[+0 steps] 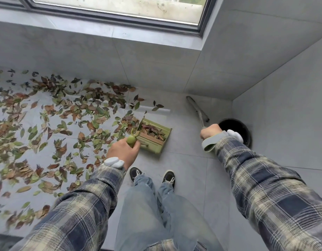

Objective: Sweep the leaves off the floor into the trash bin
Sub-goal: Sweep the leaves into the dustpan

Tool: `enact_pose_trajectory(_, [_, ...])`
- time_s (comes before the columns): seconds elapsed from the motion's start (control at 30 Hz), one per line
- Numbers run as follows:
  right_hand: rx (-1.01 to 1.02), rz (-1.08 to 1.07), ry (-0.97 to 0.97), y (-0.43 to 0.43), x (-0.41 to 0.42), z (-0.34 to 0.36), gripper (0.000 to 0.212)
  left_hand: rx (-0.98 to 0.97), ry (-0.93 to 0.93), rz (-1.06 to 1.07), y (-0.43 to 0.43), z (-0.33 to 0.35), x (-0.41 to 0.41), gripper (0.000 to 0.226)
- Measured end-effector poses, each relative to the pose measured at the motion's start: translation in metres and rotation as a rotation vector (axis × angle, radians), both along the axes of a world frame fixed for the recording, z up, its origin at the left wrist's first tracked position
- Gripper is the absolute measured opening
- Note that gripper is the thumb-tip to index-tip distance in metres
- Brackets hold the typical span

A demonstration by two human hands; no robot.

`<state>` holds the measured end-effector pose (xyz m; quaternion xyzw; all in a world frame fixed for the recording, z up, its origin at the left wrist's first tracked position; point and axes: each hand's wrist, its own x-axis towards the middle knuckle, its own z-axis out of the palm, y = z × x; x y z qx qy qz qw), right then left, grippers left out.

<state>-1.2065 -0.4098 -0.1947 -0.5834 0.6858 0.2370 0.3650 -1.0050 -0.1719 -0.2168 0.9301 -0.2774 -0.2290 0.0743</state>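
Green and brown leaves (53, 124) cover the grey tiled floor at the left and centre. A green dustpan (155, 140) stands on the floor ahead of my feet, with some leaves inside it. My left hand (124, 151) grips the top of the dustpan's green handle (132, 140). My right hand (210, 131) grips a grey broom handle (198, 110) that slants away toward the wall; its head looks blurred. A black round trash bin (246, 131) stands at the right, partly hidden behind my right wrist.
A grey tiled wall under a window sill (156, 37) runs across the back, and a second wall (292, 115) closes the right side, forming a corner behind the bin. My two shoes (153, 175) stand just behind the dustpan. Bare tiles (191, 160) lie between dustpan and bin.
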Motion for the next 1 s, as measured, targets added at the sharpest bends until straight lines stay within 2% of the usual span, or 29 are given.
enact_pose_trajectory(0.13, [0.109, -0.136, -0.196, 0.018, 0.005, -0.003, 0.05, 0.005, -0.008, -0.022, 0.007, -0.001, 0.003, 0.051])
enact_pose_trajectory(0.27, [0.154, -0.124, -0.255, 0.041, 0.013, -0.005, 0.035, 0.066, -0.022, -0.03, 0.011, -0.002, 0.001, 0.053])
enact_pose_trajectory(0.33, [0.206, -0.144, -0.296, 0.051, 0.02, -0.001, 0.011, 0.084, -0.017, -0.029, 0.013, -0.001, -0.001, 0.055])
enact_pose_trajectory(0.37, [0.23, -0.141, -0.311, 0.055, 0.024, 0.0, 0.009, 0.089, -0.015, -0.031, 0.014, 0.0, -0.001, 0.055])
enact_pose_trajectory(0.4, [0.26, -0.142, -0.315, 0.058, 0.028, -0.002, 0.02, 0.094, -0.017, -0.035, 0.014, 0.0, -0.003, 0.054])
enact_pose_trajectory(0.43, [0.273, -0.138, -0.313, 0.061, 0.033, -0.002, 0.021, 0.099, -0.025, -0.04, 0.015, 0.002, -0.004, 0.053])
enact_pose_trajectory(0.53, [0.313, -0.227, -0.298, 0.069, 0.044, -0.002, 0.007, 0.098, -0.041, -0.064, 0.016, 0.006, -0.007, 0.046])
enact_pose_trajectory(0.83, [0.385, -0.494, -0.516, 0.077, 0.071, 0.008, 0.01, 0.079, -0.025, -0.036, 0.031, 0.01, -0.008, 0.041])
enact_pose_trajectory(0.9, [0.36, -0.49, -0.535, 0.07, 0.071, 0.017, 0.01, 0.07, -0.029, -0.02, 0.033, 0.009, -0.008, 0.04])
enact_pose_trajectory(1.0, [0.294, -0.358, -0.491, 0.057, 0.074, 0.03, 0.012, 0.083, -0.033, 0.005, 0.032, 0.008, -0.005, 0.044])
